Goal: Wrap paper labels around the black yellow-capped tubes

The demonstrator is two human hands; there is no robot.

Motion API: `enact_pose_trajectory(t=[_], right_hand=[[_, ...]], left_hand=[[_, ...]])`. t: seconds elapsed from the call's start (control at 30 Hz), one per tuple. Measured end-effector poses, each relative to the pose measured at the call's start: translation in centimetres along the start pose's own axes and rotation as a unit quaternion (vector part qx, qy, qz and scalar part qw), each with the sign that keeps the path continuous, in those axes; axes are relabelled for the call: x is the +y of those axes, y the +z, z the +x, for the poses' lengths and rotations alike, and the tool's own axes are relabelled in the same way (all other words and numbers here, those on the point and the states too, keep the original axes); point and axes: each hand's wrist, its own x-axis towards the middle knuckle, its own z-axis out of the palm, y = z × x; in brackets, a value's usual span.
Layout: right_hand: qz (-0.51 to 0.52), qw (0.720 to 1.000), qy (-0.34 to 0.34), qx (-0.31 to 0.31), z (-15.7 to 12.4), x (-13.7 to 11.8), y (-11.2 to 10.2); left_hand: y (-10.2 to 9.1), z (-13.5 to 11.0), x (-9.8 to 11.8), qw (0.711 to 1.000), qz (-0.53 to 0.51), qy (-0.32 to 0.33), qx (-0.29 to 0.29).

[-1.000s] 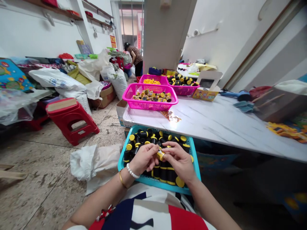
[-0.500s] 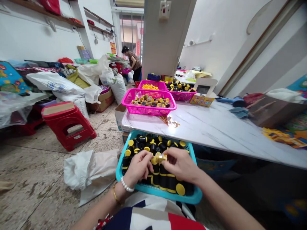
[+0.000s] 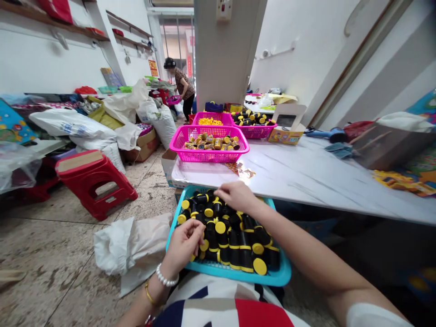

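Observation:
My left hand point(image 3: 186, 238) hovers over the near left part of a turquoise basket point(image 3: 285, 272), thumb and fingers curled together. Whatever may be between those fingertips is too small to make out. Across the far side of the same basket reaches my right hand point(image 3: 236, 196), its fingers closed in a pinch near the table edge; the fingertips hide any content. Black cylinders with yellow caps point(image 3: 244, 240) fill the basket on my lap. Beyond it, a pink basket point(image 3: 209, 156) on the table holds small gold-labelled cylinders point(image 3: 218, 143).
On the marble-patterned table point(image 3: 303, 172) lie shiny gold label pieces point(image 3: 243, 170). Behind are a pink basket of black cylinders point(image 3: 257, 132) and an open carton point(image 3: 288, 131). A red stool point(image 3: 97, 181) and a white sack point(image 3: 132, 250) are left. A person point(image 3: 184, 86) stands far back.
My right hand has moved forward, away from my left hand. The small gold-wrapped piece between my hands is no longer visible. My left hand has drawn back slightly leftward.

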Motion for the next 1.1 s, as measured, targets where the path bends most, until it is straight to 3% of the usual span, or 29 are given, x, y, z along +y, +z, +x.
enact_pose_trajectory(t=[0.07, 0.13, 0.27, 0.47, 0.57, 0.67, 0.77, 0.87, 0.97, 1.1], right_hand=[[-0.015, 0.999, 0.007, -0.036, -2.7, -0.8, 2.2], [-0.029, 0.998, 0.012, -0.050, -4.3, -1.3, 3.1], [-0.029, 0.999, 0.014, -0.044, -4.2, -0.1, 1.2], [-0.026, 0.983, 0.130, 0.128, -0.6, 8.0, -3.4], [-0.013, 0.974, 0.164, 0.154, 0.6, 11.9, -3.3], [0.010, 0.975, 0.154, 0.161, 1.2, 13.7, -2.7], [0.037, 0.978, 0.112, 0.173, 1.0, 12.6, -2.8], [0.074, 0.982, 0.035, 0.171, -1.0, 8.8, -2.9], [0.121, 0.978, -0.074, 0.155, -4.2, 3.8, -2.3], [0.112, 0.946, -0.251, 0.172, -7.4, -0.9, -1.8]], left_hand=[[-0.1, 0.3, 0.1, 1.000, -0.004, 0.004, -0.004], [0.2, 0.6, 0.3, 1.000, -0.003, 0.008, -0.013], [1.1, 1.0, 0.1, 0.999, 0.001, 0.022, -0.027], [1.3, 1.1, -0.5, 0.999, 0.006, 0.012, -0.039], [1.6, 1.2, -0.4, 0.999, 0.000, 0.010, -0.043], [2.1, 1.6, -0.1, 0.999, -0.004, 0.013, -0.053], [2.5, 2.1, 0.4, 0.998, -0.020, 0.009, -0.055], [2.5, 2.8, 1.2, 0.998, -0.050, 0.008, -0.026], [2.4, 3.1, 2.1, 0.996, -0.091, -0.001, -0.004], [2.5, 2.6, 2.7, 0.992, -0.123, 0.001, -0.010]])
